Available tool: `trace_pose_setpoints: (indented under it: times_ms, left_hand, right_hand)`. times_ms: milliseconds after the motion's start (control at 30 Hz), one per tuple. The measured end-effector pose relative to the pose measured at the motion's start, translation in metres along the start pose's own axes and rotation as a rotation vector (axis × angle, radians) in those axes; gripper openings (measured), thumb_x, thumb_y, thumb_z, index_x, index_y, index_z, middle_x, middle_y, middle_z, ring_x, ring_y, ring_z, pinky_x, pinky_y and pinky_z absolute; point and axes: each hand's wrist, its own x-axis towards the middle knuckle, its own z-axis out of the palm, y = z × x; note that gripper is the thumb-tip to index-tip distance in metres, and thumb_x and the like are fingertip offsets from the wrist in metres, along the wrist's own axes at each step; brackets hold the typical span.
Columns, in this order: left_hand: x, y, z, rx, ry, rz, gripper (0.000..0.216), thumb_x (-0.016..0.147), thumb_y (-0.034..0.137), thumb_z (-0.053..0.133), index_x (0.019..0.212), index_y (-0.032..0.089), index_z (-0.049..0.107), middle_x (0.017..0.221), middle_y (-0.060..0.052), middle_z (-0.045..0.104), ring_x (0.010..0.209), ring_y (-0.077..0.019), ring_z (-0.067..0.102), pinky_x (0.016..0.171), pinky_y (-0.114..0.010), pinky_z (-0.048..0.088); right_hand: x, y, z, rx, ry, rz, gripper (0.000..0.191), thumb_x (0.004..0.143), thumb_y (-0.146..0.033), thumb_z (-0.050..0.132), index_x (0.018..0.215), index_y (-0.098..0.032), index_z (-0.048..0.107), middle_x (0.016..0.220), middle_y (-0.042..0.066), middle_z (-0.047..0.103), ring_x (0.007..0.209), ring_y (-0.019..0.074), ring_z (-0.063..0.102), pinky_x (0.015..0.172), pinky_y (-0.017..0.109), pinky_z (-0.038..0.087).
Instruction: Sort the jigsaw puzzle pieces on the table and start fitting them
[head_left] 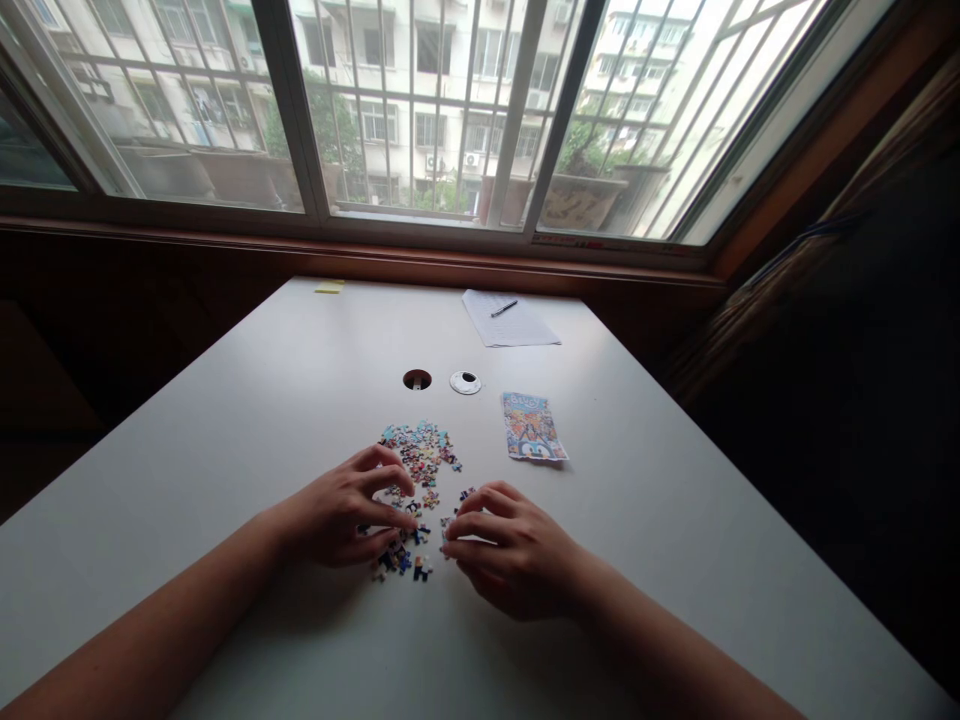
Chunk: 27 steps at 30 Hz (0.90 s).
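Lying near the middle of the white counter (225,430), 1 lot of small jigsaw pieces is recorded in 2 parts.

Item 1: a packed patch (424,452) on the far side, which appears joined, though the seams are too small to be checked.

Item 2: loose pieces (409,562) scattered on the near side, between and under the fingertips.

The left hand (349,515) is curled over the loose pieces, thumb and fingers drawn together at the patch's near edge; whether a piece is pinched cannot be told. The right hand (506,548) is likewise half closed, fingertips set down on pieces just beside the left; its grip cannot be told either.

Progress is judged early: only a small patch is built, and a fair scatter is left unplaced.

Also listed:
- 1 printed colour picture (533,427) just right of the patch
- 1 round hole (417,379) and 1 white cap (466,382) beyond
- 1 sheet of paper (510,320) with 1 pen (504,308) near the window (420,110)
- 1 yellow note (329,287)
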Motion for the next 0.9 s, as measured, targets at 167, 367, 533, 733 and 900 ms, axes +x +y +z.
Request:
trace_pose_setpoints:
  times_ms: [167, 367, 533, 733, 900]
  left_hand:
    - [0.002, 0.001, -0.005, -0.009, 0.016, -0.008, 0.036, 0.083, 0.013, 0.068, 0.114, 0.033, 0.070, 0.114, -0.006, 0.064, 0.114, -0.0269, 0.049, 0.102, -0.046, 0.047]
    - [0.001, -0.003, -0.008, 0.017, 0.098, -0.040, 0.031, 0.085, 0.011, 0.063, 0.110, 0.028, 0.070, 0.101, -0.006, 0.068, 0.104, -0.0245, 0.052, 0.096, -0.042, 0.050]
    - [-0.001, -0.007, -0.006, 0.025, 0.154, -0.060, 0.030, 0.086, 0.010, 0.062, 0.108, 0.028, 0.071, 0.097, -0.005, 0.069, 0.100, -0.0227, 0.055, 0.092, -0.040, 0.050]
    - [-0.005, -0.013, -0.002, 0.032, 0.275, -0.073, 0.026, 0.083, 0.007, 0.064, 0.099, 0.025, 0.071, 0.089, -0.004, 0.068, 0.093, -0.0209, 0.056, 0.087, -0.038, 0.050]
    - [-0.009, -0.019, 0.003, 0.020, 0.368, -0.074, 0.024, 0.080, 0.005, 0.064, 0.094, 0.023, 0.071, 0.083, -0.003, 0.067, 0.085, -0.0201, 0.055, 0.079, -0.036, 0.049]
  right_hand:
    - [-0.003, 0.005, 0.005, -0.048, 0.027, 0.047, 0.021, 0.094, -0.022, 0.056, 0.113, -0.023, 0.065, 0.097, 0.005, 0.069, 0.093, 0.0218, 0.055, 0.083, 0.040, 0.044]
    - [0.001, 0.004, 0.010, -0.088, -0.035, 0.092, 0.026, 0.099, -0.027, 0.054, 0.123, -0.023, 0.063, 0.109, 0.007, 0.068, 0.100, 0.0228, 0.054, 0.088, 0.040, 0.043]
    - [0.004, 0.000, 0.009, -0.032, -0.093, 0.055, 0.029, 0.101, -0.029, 0.051, 0.127, -0.022, 0.061, 0.127, 0.007, 0.066, 0.117, 0.0239, 0.051, 0.100, 0.042, 0.040]
    - [0.004, 0.001, 0.006, 0.001, -0.049, 0.037, 0.028, 0.100, -0.028, 0.054, 0.126, -0.022, 0.062, 0.123, 0.006, 0.069, 0.118, 0.0243, 0.053, 0.100, 0.043, 0.041]
    - [-0.001, 0.011, 0.009, -0.002, 0.090, 0.106, 0.022, 0.096, -0.021, 0.059, 0.117, -0.024, 0.065, 0.108, 0.007, 0.071, 0.106, 0.0235, 0.057, 0.090, 0.042, 0.047]
